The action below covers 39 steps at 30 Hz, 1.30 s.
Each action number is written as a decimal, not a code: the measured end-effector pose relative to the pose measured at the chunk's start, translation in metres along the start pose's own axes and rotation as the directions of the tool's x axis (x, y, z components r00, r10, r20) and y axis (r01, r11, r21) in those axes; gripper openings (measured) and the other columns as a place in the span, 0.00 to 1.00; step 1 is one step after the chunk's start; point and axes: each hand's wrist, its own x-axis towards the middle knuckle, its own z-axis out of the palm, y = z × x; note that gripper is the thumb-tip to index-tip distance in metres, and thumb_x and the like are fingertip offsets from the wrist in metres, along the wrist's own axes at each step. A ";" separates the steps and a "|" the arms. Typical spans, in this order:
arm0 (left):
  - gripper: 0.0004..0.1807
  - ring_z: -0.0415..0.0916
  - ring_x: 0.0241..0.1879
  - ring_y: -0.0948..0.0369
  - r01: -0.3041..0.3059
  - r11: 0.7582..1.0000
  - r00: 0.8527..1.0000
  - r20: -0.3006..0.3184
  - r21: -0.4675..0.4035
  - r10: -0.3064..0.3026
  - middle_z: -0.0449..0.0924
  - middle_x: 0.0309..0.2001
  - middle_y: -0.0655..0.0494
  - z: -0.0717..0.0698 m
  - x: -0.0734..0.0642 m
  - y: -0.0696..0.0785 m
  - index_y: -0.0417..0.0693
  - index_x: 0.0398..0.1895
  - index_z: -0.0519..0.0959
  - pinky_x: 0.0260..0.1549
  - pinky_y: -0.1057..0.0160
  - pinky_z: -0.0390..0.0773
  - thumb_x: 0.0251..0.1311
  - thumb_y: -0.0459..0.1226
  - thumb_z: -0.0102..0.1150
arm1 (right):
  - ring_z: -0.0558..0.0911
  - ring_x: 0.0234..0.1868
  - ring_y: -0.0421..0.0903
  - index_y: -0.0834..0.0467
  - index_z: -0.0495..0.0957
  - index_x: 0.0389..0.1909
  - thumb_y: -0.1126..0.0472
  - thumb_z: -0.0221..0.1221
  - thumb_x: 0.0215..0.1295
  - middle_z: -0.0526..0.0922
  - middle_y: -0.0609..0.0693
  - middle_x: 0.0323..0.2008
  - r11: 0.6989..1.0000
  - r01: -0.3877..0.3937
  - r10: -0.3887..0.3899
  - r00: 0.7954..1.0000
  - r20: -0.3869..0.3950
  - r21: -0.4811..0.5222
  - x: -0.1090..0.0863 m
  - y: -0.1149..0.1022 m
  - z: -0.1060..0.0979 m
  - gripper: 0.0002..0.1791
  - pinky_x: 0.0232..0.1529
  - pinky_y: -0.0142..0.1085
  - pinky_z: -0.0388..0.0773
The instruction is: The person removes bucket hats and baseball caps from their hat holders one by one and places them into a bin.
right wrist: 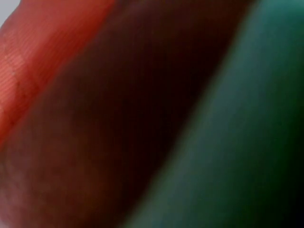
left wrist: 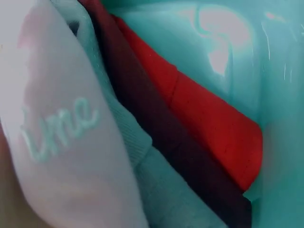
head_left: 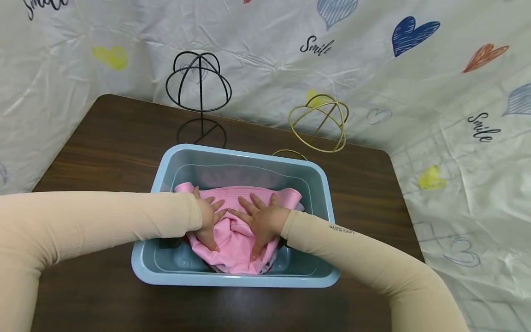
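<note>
In the head view a pink fabric hat (head_left: 232, 230), with rows of stitching along its far edge, lies crumpled inside a light blue plastic basin (head_left: 236, 280). My left hand (head_left: 207, 221) rests on its left part, fingers spread. On the right part lies my right hand (head_left: 261, 222), its fingers spread too. Raised letters reading "ime" show on pale cloth (left wrist: 61, 128) in the left wrist view. Beside it are layered grey cloth (left wrist: 166, 190), dark maroon cloth (left wrist: 156, 118) and red cloth (left wrist: 204, 114). The right wrist view is blurred, with red cloth (right wrist: 42, 57) at its upper left.
Behind the basin, a black wire stand (head_left: 201, 87) and a gold wire stand (head_left: 319, 122) rise from the dark wooden table (head_left: 365, 203). A white sheet (head_left: 265, 60) printed with hearts and "Smile" hangs along the back and right side.
</note>
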 end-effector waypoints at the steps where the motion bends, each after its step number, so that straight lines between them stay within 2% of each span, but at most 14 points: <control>1: 0.56 0.42 0.72 0.51 0.003 1.000 1.000 -0.001 0.009 -0.003 0.43 0.75 0.54 0.005 0.005 0.000 0.53 0.75 0.49 0.60 0.31 0.39 0.45 0.70 0.52 | 0.33 0.74 0.53 0.33 0.28 0.73 0.29 0.66 0.34 0.31 0.46 0.75 1.000 0.000 0.000 1.000 0.001 -0.002 0.000 -0.001 0.000 0.70 0.63 0.67 0.38; 3: 0.59 0.41 0.72 0.51 0.005 1.000 1.000 -0.012 0.021 -0.005 0.41 0.75 0.55 0.015 0.018 -0.002 0.55 0.75 0.47 0.59 0.29 0.38 0.42 0.73 0.51 | 0.34 0.74 0.53 0.33 0.29 0.73 0.29 0.66 0.34 0.31 0.46 0.75 1.000 -0.003 0.003 1.000 0.000 -0.002 -0.001 -0.003 0.001 0.69 0.63 0.66 0.38; 6: 0.61 0.41 0.72 0.51 0.013 1.000 1.000 -0.018 0.024 -0.012 0.40 0.75 0.56 0.024 0.030 -0.003 0.57 0.75 0.46 0.59 0.29 0.37 0.39 0.75 0.50 | 0.35 0.74 0.53 0.33 0.30 0.73 0.30 0.66 0.34 0.32 0.46 0.75 1.000 -0.003 0.003 1.000 0.001 -0.002 0.000 -0.004 0.001 0.69 0.63 0.66 0.39; 8: 0.60 0.41 0.72 0.50 0.018 1.000 1.000 -0.015 0.004 -0.018 0.41 0.75 0.56 0.023 0.028 -0.004 0.57 0.75 0.48 0.60 0.30 0.37 0.39 0.73 0.52 | 0.35 0.74 0.53 0.34 0.31 0.73 0.30 0.67 0.34 0.33 0.45 0.75 1.000 -0.001 0.001 1.000 -0.005 0.007 0.002 -0.005 0.001 0.68 0.63 0.65 0.40; 15: 0.56 0.41 0.72 0.53 0.029 0.999 0.999 0.022 -0.038 -0.028 0.43 0.75 0.56 -0.002 0.000 0.001 0.53 0.74 0.50 0.63 0.35 0.38 0.45 0.66 0.58 | 0.36 0.74 0.53 0.33 0.32 0.73 0.33 0.68 0.35 0.35 0.45 0.75 0.999 -0.010 0.010 1.000 -0.002 0.036 0.009 -0.002 0.001 0.68 0.64 0.65 0.40; 19: 0.55 0.42 0.73 0.53 0.038 0.999 0.999 0.020 -0.026 -0.037 0.44 0.75 0.57 -0.006 0.000 0.003 0.53 0.74 0.50 0.64 0.37 0.39 0.45 0.65 0.58 | 0.38 0.74 0.54 0.32 0.31 0.73 0.31 0.67 0.35 0.35 0.45 0.75 1.000 -0.012 0.012 1.000 -0.010 0.027 0.013 0.002 0.004 0.68 0.64 0.65 0.41; 24: 0.56 0.42 0.72 0.52 0.033 0.999 0.999 0.004 -0.018 -0.033 0.45 0.74 0.57 0.002 0.022 0.000 0.56 0.74 0.52 0.63 0.35 0.38 0.42 0.66 0.59 | 0.40 0.74 0.53 0.32 0.33 0.73 0.31 0.67 0.34 0.38 0.45 0.75 0.999 -0.017 0.018 0.999 -0.035 0.029 0.017 0.005 0.008 0.67 0.65 0.63 0.43; 30: 0.62 0.42 0.72 0.51 0.033 0.999 0.998 -0.049 0.001 -0.033 0.45 0.75 0.57 0.020 0.058 -0.012 0.59 0.74 0.50 0.59 0.29 0.33 0.33 0.72 0.58 | 0.42 0.74 0.53 0.32 0.34 0.73 0.31 0.67 0.34 0.39 0.45 0.75 0.999 -0.027 0.028 0.997 -0.067 0.024 0.020 0.007 0.006 0.67 0.65 0.62 0.45; 32: 0.62 0.42 0.72 0.51 0.031 1.000 0.998 -0.060 -0.003 -0.031 0.44 0.75 0.58 0.023 0.062 -0.014 0.60 0.74 0.51 0.59 0.29 0.33 0.32 0.72 0.58 | 0.41 0.74 0.53 0.32 0.34 0.73 0.31 0.68 0.35 0.39 0.45 0.75 0.999 -0.018 0.020 0.998 -0.061 0.036 0.021 0.008 0.005 0.67 0.65 0.62 0.44; 33: 0.62 0.42 0.72 0.52 0.037 0.999 0.998 -0.050 0.005 -0.036 0.44 0.75 0.58 0.023 0.061 -0.013 0.60 0.74 0.50 0.60 0.30 0.34 0.33 0.72 0.58 | 0.41 0.74 0.53 0.32 0.34 0.73 0.32 0.68 0.35 0.39 0.45 0.75 0.999 -0.011 0.014 0.998 -0.061 0.049 0.021 0.008 0.005 0.67 0.65 0.62 0.44; 35: 0.60 0.44 0.72 0.51 0.035 0.999 0.998 -0.047 0.004 -0.035 0.46 0.74 0.58 0.017 0.051 -0.011 0.58 0.74 0.51 0.61 0.31 0.36 0.36 0.71 0.58 | 0.42 0.74 0.53 0.33 0.37 0.73 0.33 0.68 0.36 0.41 0.46 0.75 0.996 0.011 -0.006 0.998 -0.066 0.085 0.021 0.010 0.003 0.65 0.66 0.61 0.44; 37: 0.57 0.47 0.71 0.51 0.035 0.999 0.999 -0.037 -0.003 -0.035 0.49 0.74 0.57 0.007 0.035 -0.008 0.56 0.74 0.53 0.62 0.33 0.38 0.39 0.69 0.58 | 0.44 0.74 0.54 0.35 0.42 0.74 0.34 0.68 0.38 0.45 0.47 0.74 0.991 0.048 -0.037 0.996 -0.084 0.127 0.019 0.013 0.000 0.62 0.66 0.60 0.45; 39: 0.54 0.52 0.70 0.49 0.029 0.999 0.999 -0.027 -0.044 -0.030 0.54 0.72 0.56 -0.002 0.018 -0.005 0.53 0.72 0.59 0.62 0.33 0.39 0.42 0.68 0.58 | 0.47 0.73 0.54 0.39 0.46 0.74 0.35 0.67 0.41 0.49 0.49 0.74 0.983 0.092 -0.074 0.990 -0.121 0.157 0.015 0.016 -0.005 0.60 0.66 0.59 0.47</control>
